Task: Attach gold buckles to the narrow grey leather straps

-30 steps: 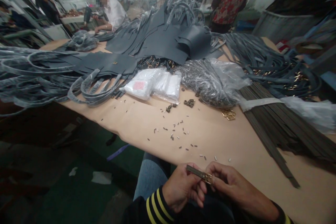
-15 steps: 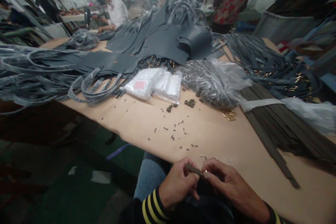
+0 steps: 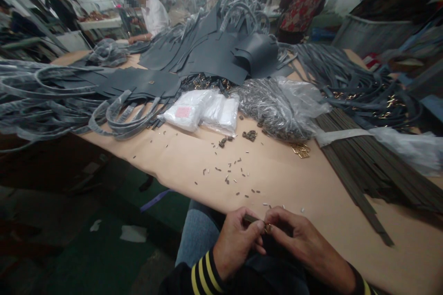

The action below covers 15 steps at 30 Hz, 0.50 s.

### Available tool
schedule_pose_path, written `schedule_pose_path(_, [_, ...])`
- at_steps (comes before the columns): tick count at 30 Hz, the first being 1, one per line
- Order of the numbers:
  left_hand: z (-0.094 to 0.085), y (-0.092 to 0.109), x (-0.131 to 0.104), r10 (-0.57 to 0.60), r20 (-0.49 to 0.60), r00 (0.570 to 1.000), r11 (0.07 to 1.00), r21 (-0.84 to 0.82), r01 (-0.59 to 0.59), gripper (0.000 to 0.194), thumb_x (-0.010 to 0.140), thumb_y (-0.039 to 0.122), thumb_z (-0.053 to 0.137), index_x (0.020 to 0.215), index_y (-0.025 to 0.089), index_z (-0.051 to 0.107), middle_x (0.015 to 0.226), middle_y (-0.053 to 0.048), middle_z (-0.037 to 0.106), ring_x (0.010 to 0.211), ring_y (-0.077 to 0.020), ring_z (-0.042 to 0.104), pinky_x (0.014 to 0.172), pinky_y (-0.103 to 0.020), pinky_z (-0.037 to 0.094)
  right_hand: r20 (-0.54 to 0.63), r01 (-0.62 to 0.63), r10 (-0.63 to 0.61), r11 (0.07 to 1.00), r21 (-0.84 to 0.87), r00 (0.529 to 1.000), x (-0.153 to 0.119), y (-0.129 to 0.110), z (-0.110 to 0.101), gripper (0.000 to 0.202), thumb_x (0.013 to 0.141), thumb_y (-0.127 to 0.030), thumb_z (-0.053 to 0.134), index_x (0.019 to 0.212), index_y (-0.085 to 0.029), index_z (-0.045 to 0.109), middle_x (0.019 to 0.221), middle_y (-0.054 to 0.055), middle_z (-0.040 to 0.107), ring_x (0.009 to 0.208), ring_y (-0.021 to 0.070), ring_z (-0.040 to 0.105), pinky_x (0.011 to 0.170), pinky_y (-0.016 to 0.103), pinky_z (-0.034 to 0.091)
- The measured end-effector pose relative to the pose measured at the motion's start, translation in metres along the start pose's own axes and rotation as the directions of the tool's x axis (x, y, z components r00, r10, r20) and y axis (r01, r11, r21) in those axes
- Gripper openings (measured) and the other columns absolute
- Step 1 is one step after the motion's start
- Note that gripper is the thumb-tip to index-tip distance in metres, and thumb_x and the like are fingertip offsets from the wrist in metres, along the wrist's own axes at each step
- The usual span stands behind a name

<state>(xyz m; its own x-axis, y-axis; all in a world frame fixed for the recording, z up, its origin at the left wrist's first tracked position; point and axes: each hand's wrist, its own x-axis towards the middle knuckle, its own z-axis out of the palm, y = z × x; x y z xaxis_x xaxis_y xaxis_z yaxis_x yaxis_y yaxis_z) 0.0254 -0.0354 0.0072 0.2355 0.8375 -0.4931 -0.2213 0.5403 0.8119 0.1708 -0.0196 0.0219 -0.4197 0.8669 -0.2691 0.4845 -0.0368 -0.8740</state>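
Observation:
Near the table's front edge, my left hand (image 3: 236,239) is closed around a short dark brown strap (image 3: 251,218), its thumb pressed over the strap's right end. My right hand (image 3: 304,238) pinches a small gold-coloured metal ring (image 3: 267,228) against that end. The fingertips of both hands almost meet, and they partly hide the ring, so I cannot tell whether the strap passes through it. Just beyond my fingers, several tiny strip-like offcuts (image 3: 255,191) lie scattered on the brown-papered table (image 3: 311,184).
Long dark brown strips (image 3: 349,166) lie on the right. Farther back are a plastic bag of small dark pieces (image 3: 277,110), white packets (image 3: 187,113), gold rectangular rings (image 3: 300,150) and grey leather panels (image 3: 211,57). Plastic-wrapped handles (image 3: 124,117) are at left. A co-worker (image 3: 154,14) sits across the table.
My left thumb has moved right, onto the strap's end beside the ring. Less of the strap shows, and more of the gold ring. The co-worker's hand has shifted slightly.

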Motion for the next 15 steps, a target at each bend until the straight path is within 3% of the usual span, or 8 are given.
schedule_pose_path(5, [-0.002,-0.005,0.004,0.038,-0.021,0.999,0.996,0.084,-0.036,0.023,0.067,0.034,0.056,0.069,0.014,0.044,0.044,0.006,0.046,0.038,-0.0070,0.045,0.040,-0.020,0.040,-0.025,0.036,-0.039,0.993,-0.115,0.999,0.000,-0.008,0.002,0.011,0.075,-0.021,0.045,0.069,-0.019,0.054,0.063,0.000,0.055,0.061,0.0148,0.052,0.057,0.025,0.040])
schedule_pose_path(8, [-0.001,-0.004,0.004,0.105,-0.089,0.991,0.974,0.209,-0.084,0.018,0.069,0.030,0.053,0.068,0.016,0.042,0.053,0.004,0.047,0.043,-0.0088,0.047,0.042,-0.021,0.040,-0.068,0.041,-0.048,0.994,-0.097,0.997,0.002,-0.011,0.006,0.012,0.076,-0.023,0.043,0.070,-0.019,0.053,0.064,0.000,0.055,0.062,0.0156,0.053,0.058,0.026,0.041])
schedule_pose_path(11, [0.001,-0.001,0.000,0.301,-0.125,0.945,0.856,0.472,-0.211,0.010,0.073,0.025,0.049,0.068,0.017,0.046,0.061,0.000,0.051,0.055,-0.0127,0.050,0.053,-0.024,0.041,-0.135,0.039,-0.041,0.999,-0.015,0.990,0.006,-0.009,0.011,0.011,0.076,-0.025,0.043,0.073,-0.019,0.052,0.067,0.000,0.056,0.065,0.0159,0.054,0.060,0.026,0.042])
schedule_pose_path(15, [-0.002,0.001,-0.007,0.499,0.044,0.865,0.667,0.618,-0.416,0.019,0.080,0.020,0.039,0.086,0.017,0.057,0.074,-0.007,0.056,0.070,-0.0173,0.052,0.066,-0.027,0.039,-0.115,0.009,0.006,0.992,0.123,0.993,0.009,-0.003,0.012,0.008,0.076,-0.024,0.045,0.076,-0.019,0.051,0.069,0.000,0.056,0.067,0.0152,0.053,0.062,0.026,0.043])
